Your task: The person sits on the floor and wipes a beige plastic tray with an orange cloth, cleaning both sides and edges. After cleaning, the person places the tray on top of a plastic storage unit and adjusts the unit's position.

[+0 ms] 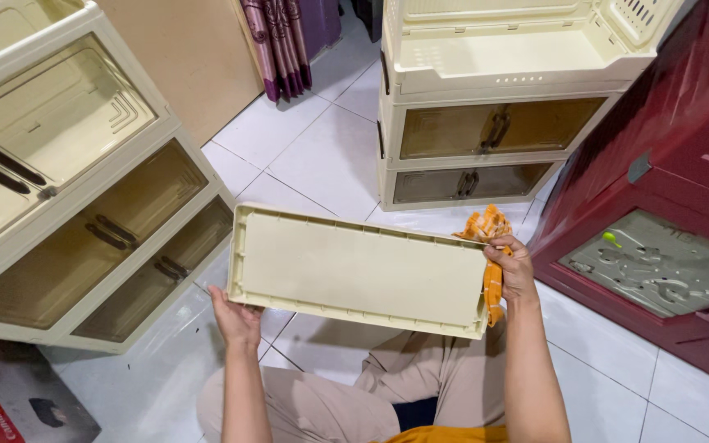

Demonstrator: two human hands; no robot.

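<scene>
The left hand (pixel 237 318) props the near left corner of a cream plastic panel (pixel 360 269), fingers curled under; the right hand (pixel 515 267) clamps its right edge along with an orange cloth (pixel 490 246). The panel could slip from that loose grip onto the white tile floor (pixel 313 156), between the cream cabinets (pixel 84 205) on the left and the red cabinet (pixel 666 189) on the right

White tiled floor (pixel 313 156) gleaming, cream cabinet (pixel 75 180) lying at left, another cream cabinet (pixel 486 107) far, dark red cupboard (pixel 658 205) right, possibly a purple curtain (pixel 285 41) behind
</scene>
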